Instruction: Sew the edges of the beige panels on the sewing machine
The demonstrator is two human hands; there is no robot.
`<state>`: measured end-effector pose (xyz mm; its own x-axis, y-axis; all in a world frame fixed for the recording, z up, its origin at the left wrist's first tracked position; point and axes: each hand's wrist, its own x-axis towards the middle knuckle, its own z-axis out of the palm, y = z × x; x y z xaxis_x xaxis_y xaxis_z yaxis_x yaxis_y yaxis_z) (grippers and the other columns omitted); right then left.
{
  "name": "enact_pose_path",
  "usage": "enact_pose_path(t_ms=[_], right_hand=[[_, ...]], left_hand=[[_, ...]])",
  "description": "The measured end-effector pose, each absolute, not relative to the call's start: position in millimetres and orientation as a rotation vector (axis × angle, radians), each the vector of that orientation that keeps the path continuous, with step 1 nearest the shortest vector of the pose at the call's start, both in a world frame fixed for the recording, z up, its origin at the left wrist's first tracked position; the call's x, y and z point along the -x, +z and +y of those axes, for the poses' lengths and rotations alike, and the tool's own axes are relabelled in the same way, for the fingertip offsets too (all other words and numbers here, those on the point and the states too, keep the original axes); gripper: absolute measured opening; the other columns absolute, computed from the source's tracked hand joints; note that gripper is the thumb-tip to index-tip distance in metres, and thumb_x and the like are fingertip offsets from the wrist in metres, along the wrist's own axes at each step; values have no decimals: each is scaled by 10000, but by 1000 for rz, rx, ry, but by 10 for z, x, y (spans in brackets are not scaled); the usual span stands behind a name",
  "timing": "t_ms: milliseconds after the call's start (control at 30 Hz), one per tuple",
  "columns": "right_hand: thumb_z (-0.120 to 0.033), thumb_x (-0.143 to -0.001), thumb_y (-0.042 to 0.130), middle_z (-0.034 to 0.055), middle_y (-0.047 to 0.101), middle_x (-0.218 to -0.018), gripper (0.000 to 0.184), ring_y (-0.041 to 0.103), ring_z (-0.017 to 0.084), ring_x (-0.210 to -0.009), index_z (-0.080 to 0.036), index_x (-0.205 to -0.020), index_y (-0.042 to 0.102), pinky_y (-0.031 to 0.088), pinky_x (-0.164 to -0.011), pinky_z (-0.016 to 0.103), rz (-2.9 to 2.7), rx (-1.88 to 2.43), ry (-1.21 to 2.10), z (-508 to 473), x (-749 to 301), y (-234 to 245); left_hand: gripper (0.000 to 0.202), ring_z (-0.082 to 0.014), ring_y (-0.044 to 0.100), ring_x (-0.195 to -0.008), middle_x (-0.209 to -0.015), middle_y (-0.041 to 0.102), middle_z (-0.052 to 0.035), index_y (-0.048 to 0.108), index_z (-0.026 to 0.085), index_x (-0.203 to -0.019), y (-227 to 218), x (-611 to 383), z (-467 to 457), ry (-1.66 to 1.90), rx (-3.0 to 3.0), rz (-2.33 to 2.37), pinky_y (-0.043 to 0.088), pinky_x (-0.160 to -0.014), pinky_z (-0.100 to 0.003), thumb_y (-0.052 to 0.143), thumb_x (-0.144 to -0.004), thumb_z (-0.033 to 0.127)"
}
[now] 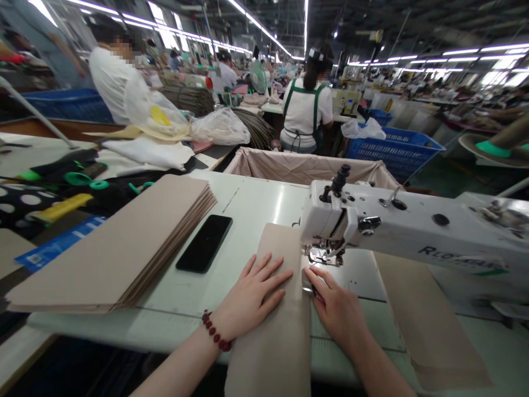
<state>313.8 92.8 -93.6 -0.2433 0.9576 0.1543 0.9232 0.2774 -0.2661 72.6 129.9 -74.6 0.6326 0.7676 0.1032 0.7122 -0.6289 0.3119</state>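
Observation:
A long beige panel [270,342] lies on the pale green sewing table, running up to the left of the white sewing machine's presser foot [324,253]. My left hand [257,292] rests flat on this panel with fingers spread, holding nothing. At the panel's right edge, just in front of the presser foot, my right hand [336,303] is closed around a small shiny metal tool [306,283]. Most of that tool is hidden by my fingers, so its exact kind cannot be made out. The fingertips of my right hand are close to the panel's edge.
A thick stack of beige panels [111,237] lies at left, beside a black phone [204,243]. More beige pieces [430,325] lie right of the machine arm [413,220]. A cloth-lined bin [306,165] stands behind the table. Other people [308,110] work beyond it.

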Motion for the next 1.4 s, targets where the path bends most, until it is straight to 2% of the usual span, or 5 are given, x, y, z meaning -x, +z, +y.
enact_pose_path(t_ms=[300,833,1033,1200,1400], right_hand=[[-143,-868,482,-21,468,-1437,578,638,187,-1012,-318,-1415,411,558,-790,302,-2283,1759,204,912,-3135,-880],[-145,-865,488,-20,470,-1436,591,638,179,-1012,-324,-1421,401,553,-783,287,-2297,1755,168,911,-3146,-903],[-136,-870,471,-22,466,-1438,576,629,180,-1043,-319,-1413,411,552,-805,295,-2279,1742,193,913,-3153,-914],[-149,-880,470,-28,459,-1444,562,619,183,-1069,-322,-1411,409,548,-823,299,-2275,1742,215,914,-3154,-926],[-153,-863,492,-3,474,-1433,575,643,184,-1016,-320,-1409,421,559,-799,299,-2281,1749,181,914,-3152,-925]], left_hand=[[437,-268,170,-1443,-1553,260,25,388,380,-1431,-744,-748,1308,280,-2621,1211,123,-1161,-532,370,-997,420],[441,-262,184,-1441,-1548,272,26,386,373,-1433,-764,-750,1299,269,-2633,1194,108,-1163,-535,367,-996,432],[437,-249,216,-1433,-1528,319,18,387,354,-1434,-735,-750,1276,257,-2644,1147,76,-1162,-543,349,-1005,423],[465,-235,279,-1412,-1514,351,-2,364,318,-1453,-711,-762,1249,245,-2672,1077,77,-1176,-509,357,-1003,434],[505,-231,304,-1402,-1513,352,-25,328,270,-1476,-712,-816,1276,255,-2694,1028,172,-1177,-445,372,-999,430]])
